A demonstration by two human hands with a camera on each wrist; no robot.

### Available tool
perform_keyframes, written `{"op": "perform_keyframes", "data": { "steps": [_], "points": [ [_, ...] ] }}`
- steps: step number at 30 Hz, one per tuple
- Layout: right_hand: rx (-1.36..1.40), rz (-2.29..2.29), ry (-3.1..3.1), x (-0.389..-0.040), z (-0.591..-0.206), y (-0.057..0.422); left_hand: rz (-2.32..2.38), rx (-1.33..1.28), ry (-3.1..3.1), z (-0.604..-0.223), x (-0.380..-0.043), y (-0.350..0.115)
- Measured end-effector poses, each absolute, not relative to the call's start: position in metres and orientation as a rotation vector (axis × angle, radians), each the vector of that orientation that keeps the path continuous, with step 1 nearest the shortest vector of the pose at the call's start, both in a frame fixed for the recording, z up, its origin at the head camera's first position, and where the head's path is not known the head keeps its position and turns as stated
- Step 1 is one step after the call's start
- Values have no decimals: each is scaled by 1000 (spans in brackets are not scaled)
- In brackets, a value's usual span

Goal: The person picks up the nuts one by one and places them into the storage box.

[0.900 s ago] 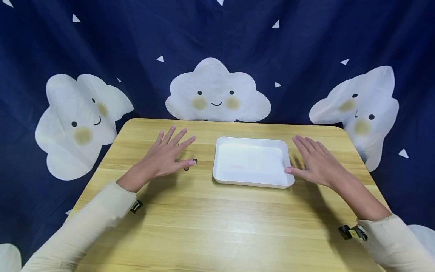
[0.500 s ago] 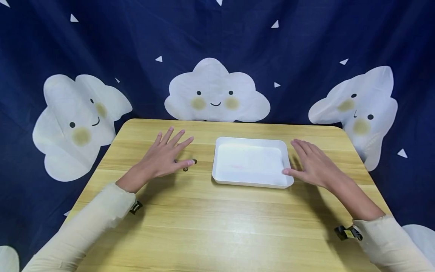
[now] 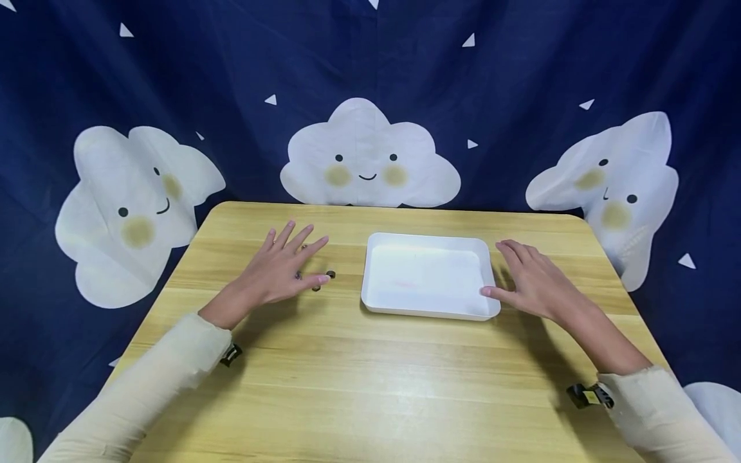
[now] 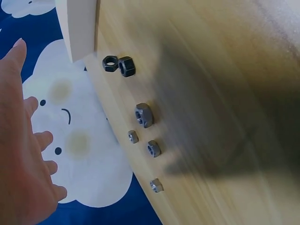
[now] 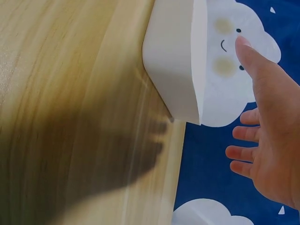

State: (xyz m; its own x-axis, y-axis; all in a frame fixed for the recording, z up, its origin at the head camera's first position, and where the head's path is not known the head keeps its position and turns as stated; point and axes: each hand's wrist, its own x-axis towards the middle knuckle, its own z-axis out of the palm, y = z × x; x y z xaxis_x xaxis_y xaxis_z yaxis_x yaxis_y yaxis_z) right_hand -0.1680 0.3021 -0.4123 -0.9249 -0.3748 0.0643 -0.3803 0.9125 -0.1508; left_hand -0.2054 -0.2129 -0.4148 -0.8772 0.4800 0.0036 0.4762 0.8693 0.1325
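Observation:
My left hand hovers with fingers spread above a group of loose hex nuts, touching none. The left wrist view shows two black nuts, a black nut beside a thicker black nut. Farther along lie several grey nuts, among them a large grey nut and a small silver nut. In the head view the left hand hides most of them. A shallow white rectangular tray sits right of the nuts with nothing in it. My right hand, fingers extended, is at its right end, the thumb over the rim.
The pieces lie on a light wooden table with rounded far corners. A dark blue curtain printed with white clouds hangs behind it. Both hands cast shadows on the wood.
Both hands have drawn slightly toward me, the right one also a little to the left, its thumb farther over the tray. The nuts and tray keep their places.

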Motion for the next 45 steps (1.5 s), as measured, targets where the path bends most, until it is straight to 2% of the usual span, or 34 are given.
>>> {"op": "perform_keyframes", "data": {
  "steps": [45],
  "points": [
    [567, 247, -3098, -178, -444, 301, 226, 693, 3015, -442, -206, -227]
  ]
}}
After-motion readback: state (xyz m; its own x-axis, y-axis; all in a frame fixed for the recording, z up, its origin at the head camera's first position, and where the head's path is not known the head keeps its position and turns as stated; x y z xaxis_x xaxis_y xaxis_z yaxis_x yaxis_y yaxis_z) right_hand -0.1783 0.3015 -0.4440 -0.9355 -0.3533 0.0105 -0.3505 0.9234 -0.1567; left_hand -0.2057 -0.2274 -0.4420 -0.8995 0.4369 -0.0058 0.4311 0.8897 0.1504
